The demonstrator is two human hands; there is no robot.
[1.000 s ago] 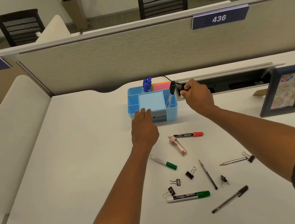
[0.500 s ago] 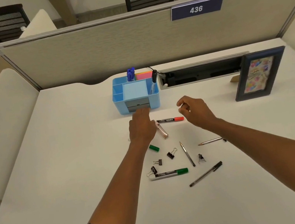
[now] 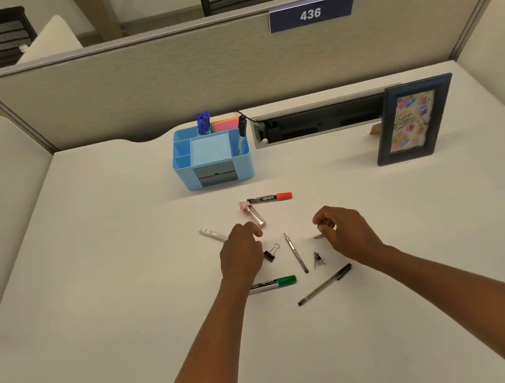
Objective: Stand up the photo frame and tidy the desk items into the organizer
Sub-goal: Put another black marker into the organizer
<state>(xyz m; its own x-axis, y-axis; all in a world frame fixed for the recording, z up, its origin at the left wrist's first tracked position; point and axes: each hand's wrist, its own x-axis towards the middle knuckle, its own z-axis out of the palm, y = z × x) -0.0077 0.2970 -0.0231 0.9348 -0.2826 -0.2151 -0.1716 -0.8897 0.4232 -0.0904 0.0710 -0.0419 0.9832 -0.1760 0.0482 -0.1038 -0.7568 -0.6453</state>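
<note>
The blue organizer (image 3: 185, 176) stands at the back of the desk with blue markers (image 3: 203, 122), sticky notes and a black-capped pen (image 3: 241, 134) in it. The dark photo frame (image 3: 413, 121) stands upright at the right. Loose on the desk lie a red-capped marker (image 3: 270, 198), a pink tube (image 3: 254, 214), a green-capped marker (image 3: 276, 283), a pencil (image 3: 296, 252), a black pen (image 3: 325, 284) and binder clips (image 3: 271, 252). My left hand (image 3: 241, 253) hovers over a white marker (image 3: 212, 234), fingers loosely curled. My right hand (image 3: 344, 229) curls over a second pencil's tip (image 3: 318, 236).
A grey partition (image 3: 224, 72) with the sign 436 runs behind the desk. An open cable tray (image 3: 316, 122) sits between the organizer and the frame. Cream side panels flank the desk left and right.
My right hand let go of the black-capped pen, which now stands in the organizer, and pulled back to the loose items. My left hand also drew back from the organizer.
</note>
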